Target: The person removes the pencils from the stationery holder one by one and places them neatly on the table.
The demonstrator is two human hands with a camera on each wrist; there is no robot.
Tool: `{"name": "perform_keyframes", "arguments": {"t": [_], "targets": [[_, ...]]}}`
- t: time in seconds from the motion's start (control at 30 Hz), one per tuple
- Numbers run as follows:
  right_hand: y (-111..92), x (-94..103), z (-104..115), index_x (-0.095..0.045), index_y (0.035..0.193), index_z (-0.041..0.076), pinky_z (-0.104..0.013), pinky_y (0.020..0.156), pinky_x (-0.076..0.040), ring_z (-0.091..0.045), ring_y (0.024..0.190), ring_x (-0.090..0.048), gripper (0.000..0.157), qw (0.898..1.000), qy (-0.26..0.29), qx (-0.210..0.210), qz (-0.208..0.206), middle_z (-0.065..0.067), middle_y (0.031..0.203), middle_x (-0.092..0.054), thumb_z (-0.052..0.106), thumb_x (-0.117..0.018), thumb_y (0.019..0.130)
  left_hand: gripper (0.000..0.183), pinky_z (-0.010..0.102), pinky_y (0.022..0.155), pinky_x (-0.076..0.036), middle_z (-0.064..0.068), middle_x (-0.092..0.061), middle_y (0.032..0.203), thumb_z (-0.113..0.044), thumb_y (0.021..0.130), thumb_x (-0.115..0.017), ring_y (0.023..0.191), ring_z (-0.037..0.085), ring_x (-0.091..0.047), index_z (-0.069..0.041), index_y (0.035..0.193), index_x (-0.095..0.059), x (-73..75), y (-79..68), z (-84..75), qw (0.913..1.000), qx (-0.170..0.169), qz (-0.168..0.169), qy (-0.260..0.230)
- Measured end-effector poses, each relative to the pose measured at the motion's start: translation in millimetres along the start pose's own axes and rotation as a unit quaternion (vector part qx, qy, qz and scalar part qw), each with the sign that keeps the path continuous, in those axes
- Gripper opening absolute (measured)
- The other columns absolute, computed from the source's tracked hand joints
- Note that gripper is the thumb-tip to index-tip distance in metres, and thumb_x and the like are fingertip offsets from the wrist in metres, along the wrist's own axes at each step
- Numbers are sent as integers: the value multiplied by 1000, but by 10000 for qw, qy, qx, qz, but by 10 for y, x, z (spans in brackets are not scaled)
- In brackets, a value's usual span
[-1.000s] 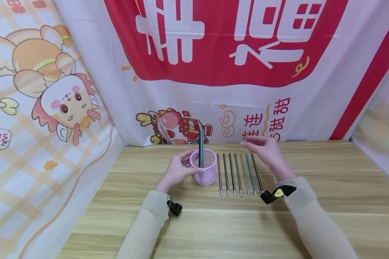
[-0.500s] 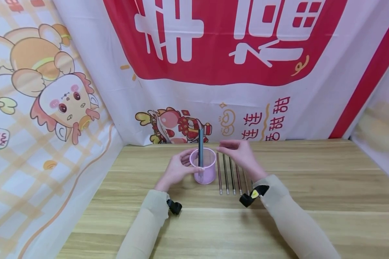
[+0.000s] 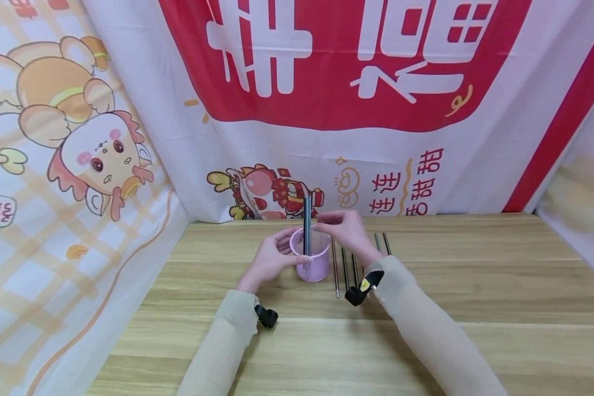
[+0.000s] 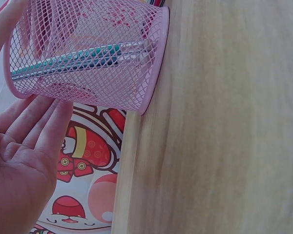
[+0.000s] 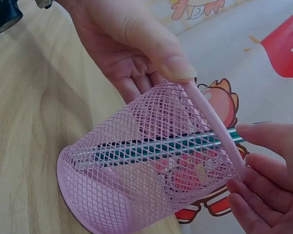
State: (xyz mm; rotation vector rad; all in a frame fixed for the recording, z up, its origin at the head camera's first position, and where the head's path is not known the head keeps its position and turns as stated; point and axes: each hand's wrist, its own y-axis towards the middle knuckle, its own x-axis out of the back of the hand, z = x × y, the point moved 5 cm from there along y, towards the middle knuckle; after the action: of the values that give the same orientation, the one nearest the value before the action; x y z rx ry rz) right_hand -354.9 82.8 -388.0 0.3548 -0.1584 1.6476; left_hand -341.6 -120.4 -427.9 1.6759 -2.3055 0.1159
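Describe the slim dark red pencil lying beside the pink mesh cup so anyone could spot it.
On the light wood-grain table, find the round pink wire-mesh cup. Just to its right, slim pencils lie side by side. The dark red pencil is nearest the cup; its immediate neighbour is a slim black pencil.

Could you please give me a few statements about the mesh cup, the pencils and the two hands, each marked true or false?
1. The pink mesh cup stands upright on the wooden table. True.
2. The left hand is well away from the cup. False: its thumb is on the cup's rim.
3. The cup holds no pencils. False: dark pencils stand in it, rising above the rim.
4. The right hand lies flat on the table. False: it is raised at the cup's rim.
5. Several loose pencils lie to the right of the cup. True.
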Motion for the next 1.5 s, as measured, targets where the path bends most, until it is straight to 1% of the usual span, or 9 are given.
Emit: {"name": "perform_keyframes", "arguments": {"t": [0.07,0.17,0.23,0.37,0.77,0.97,1.1,1.27,1.5], "targets": [[28,-32,-8,-73,122,7,-40,98,-54,-22,107,-68,41,10000,-46,9,-6,-6,114,-74,26,-83,87,83,35,110,-45,15,-53,147,-13,78,-91,133,32,-53,-8,149,-49,-10,-35,-73,10000,10,10,-14],[50,-72,-19,-74,120,8,-40,97,-55,-22,106,-68,39,9999,-117,10,-24,-5,112,-75,25,-84,86,84,36,109,-46,16,-54,146,-11,78,-91,132,34,-53,-5,150,-48,-10,-35,-88,10000,78,36,20],[54,-88,-23,-75,120,8,-41,98,-54,-22,106,-68,39,9999,-148,-10,-38,-4,112,-75,26,-84,86,84,34,109,-46,15,-54,146,-12,77,-91,132,33,-53,-5,150,-48,-10,-36,-79,10000,56,17,18],[59,-101,-26,-76,118,10,-44,100,-52,-23,109,-67,38,9997,-203,-73,-91,-4,111,-75,27,-85,86,86,33,109,-45,12,-53,148,-15,77,-92,133,29,-53,-8,151,-48,2,4,27,10000,24,-14,51],[57,-102,-60,-77,112,9,-42,97,-55,-24,105,-68,32,9990,-231,-156,-356,-7,108,-75,26,-84,86,82,32,106,-49,6,-60,141,-20,74,-94,126,24,-58,-13,146,-54,1,-11,8,9997,-201,-123,77],[57,-58,-81,-79,103,11,-38,88,-57,-22,97,-68,28,9975,23,-236,-659,-4,100,-76,31,-85,85,83,30,105,-49,5,-60,140,-19,73,-94,126,23,-59,-13,146,-55,-2,-16,0,9997,-177,-164,74],[68,-13,-75,-79,100,11,-36,84,-58,-20,94,-69,27,9968,9,-142,-788,-3,96,-76,32,-86,84,82,30,105,-49,5,-61,139,-19,74,-94,126,24,-59,-12,145,-55,-1,-14,-1,9997,-173,-159,82],[66,58,-17,-79,99,10,-37,84,-59,-20,90,-70,27,9967,19,22,-812,-3,94,-76,32,-85,85,85,31,106,-48,6,-60,141,-20,74,-94,127,26,-58,-8,147,-53,0,-8,6,9997,-181,-143,116],[25,208,107,-79,99,13,-41,86,-59,-20,90,-70,29,9958,219,33,-889,-1,94,-76,36,-86,84,86,32,107,-48,6,-60,141,-20,73,-94,127,26,-58,-7,147,-52,-1,-13,2,9997,-173,-155,124]]}}
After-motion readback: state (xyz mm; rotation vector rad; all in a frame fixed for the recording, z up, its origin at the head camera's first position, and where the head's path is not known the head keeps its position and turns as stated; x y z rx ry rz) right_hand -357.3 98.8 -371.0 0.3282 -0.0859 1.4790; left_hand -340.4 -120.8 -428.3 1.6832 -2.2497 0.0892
